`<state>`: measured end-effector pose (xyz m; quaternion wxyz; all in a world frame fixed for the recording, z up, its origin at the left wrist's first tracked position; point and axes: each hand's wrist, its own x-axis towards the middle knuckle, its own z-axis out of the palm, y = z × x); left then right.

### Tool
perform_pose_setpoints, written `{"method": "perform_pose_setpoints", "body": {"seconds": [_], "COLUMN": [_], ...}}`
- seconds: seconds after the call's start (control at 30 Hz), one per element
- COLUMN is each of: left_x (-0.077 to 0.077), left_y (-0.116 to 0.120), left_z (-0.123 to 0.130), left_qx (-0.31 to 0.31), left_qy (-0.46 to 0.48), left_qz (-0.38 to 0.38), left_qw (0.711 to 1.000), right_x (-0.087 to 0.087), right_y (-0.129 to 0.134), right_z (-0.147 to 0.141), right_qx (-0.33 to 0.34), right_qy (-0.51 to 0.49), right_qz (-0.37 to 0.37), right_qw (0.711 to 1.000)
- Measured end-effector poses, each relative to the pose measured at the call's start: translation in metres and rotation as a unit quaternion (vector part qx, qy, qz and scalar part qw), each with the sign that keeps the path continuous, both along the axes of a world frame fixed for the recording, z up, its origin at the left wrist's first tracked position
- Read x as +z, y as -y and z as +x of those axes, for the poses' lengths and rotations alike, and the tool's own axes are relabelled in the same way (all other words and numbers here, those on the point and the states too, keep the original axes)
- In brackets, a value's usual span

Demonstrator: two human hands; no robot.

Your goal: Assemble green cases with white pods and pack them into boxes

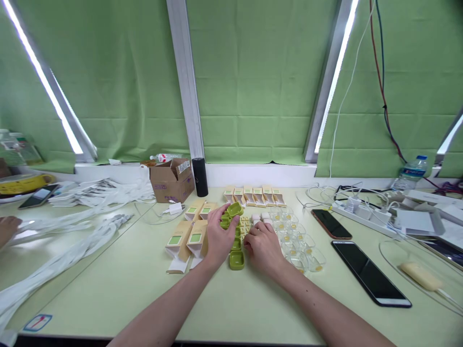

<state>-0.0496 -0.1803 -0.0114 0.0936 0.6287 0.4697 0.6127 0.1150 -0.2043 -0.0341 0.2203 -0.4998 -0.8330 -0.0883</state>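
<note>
My left hand [220,236] grips a small square olive-green cup [235,209] between thumb and fingers, tilted above a row of similar green cups [237,260]. Just right of that row lie several small yellowish squares [247,222]. My right hand [263,245] is lowered beside them, its fingers curled together; whatever is in them is hidden. White pieces [266,221] sit just behind its knuckles. Clear plastic cups [316,260] with yellow spots stand in rows to its right. Left of my left hand are several open cardboard boxes [178,238] with green labels.
More small boxes [258,196] line up at the back. A brown carton [171,180] and a black cylinder [200,177] stand by the sill. Two phones [371,273] and a cabled power strip [365,214] lie right. White straps [68,250] and another person's hand [9,230] are left.
</note>
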Motion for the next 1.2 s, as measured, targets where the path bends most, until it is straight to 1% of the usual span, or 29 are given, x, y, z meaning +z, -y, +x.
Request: {"method": "perform_pose_setpoints", "body": {"seconds": [0.17, 0.27, 0.37, 0.47, 0.53, 0.57, 0.63, 0.7, 0.8, 0.87, 0.93, 1.0, 1.13, 1.2], "left_x": [-0.001, -0.001, 0.002, 0.004, 0.004, 0.004, 0.004, 0.004, 0.006, 0.007, 0.009, 0.010, 0.008, 0.007], "left_y": [-0.001, -0.001, -0.001, -0.001, -0.002, -0.002, -0.004, -0.006, -0.009, -0.009, -0.009, -0.009, -0.009, -0.010], "left_z": [0.001, 0.002, 0.003, 0.005, 0.006, 0.005, 0.005, 0.003, 0.000, -0.001, -0.001, -0.001, -0.001, -0.002], "left_qx": [-0.007, -0.014, -0.029, -0.068, -0.122, -0.151, -0.208, -0.255, -0.300, -0.308, -0.307, -0.304, -0.292, -0.286], "left_qy": [0.023, 0.036, 0.060, 0.129, 0.204, 0.244, 0.318, 0.385, 0.466, 0.498, 0.512, 0.516, 0.515, 0.506], "left_qz": [-0.009, -0.009, -0.013, -0.038, -0.076, -0.100, -0.152, -0.196, -0.230, -0.241, -0.250, -0.258, -0.270, -0.272], "left_qw": [1.000, 0.999, 0.998, 0.989, 0.968, 0.953, 0.912, 0.865, 0.800, 0.774, 0.762, 0.758, 0.759, 0.767], "right_x": [-0.004, -0.004, -0.001, 0.004, 0.006, 0.007, 0.007, 0.007, 0.005, 0.004, 0.003, 0.002, 0.001, 0.002], "right_y": [-0.001, -0.003, -0.004, -0.003, 0.000, 0.002, 0.005, 0.007, 0.010, 0.010, 0.010, 0.009, 0.009, 0.009], "right_z": [-0.004, -0.002, 0.005, 0.011, 0.014, 0.015, 0.015, 0.014, 0.011, 0.010, 0.010, 0.010, 0.010, 0.009], "right_qx": [0.002, 0.011, 0.019, 0.030, 0.043, 0.051, 0.065, 0.078, 0.093, 0.097, 0.097, 0.095, 0.090, 0.088], "right_qy": [0.002, -0.017, -0.081, -0.148, -0.176, -0.184, -0.195, -0.200, -0.201, -0.199, -0.195, -0.190, -0.192, -0.193], "right_qz": [0.010, 0.035, 0.090, 0.156, 0.185, 0.192, 0.199, 0.200, 0.201, 0.200, 0.198, 0.198, 0.197, 0.198], "right_qw": [1.000, 0.999, 0.993, 0.976, 0.966, 0.962, 0.958, 0.956, 0.954, 0.954, 0.956, 0.957, 0.957, 0.957]}}
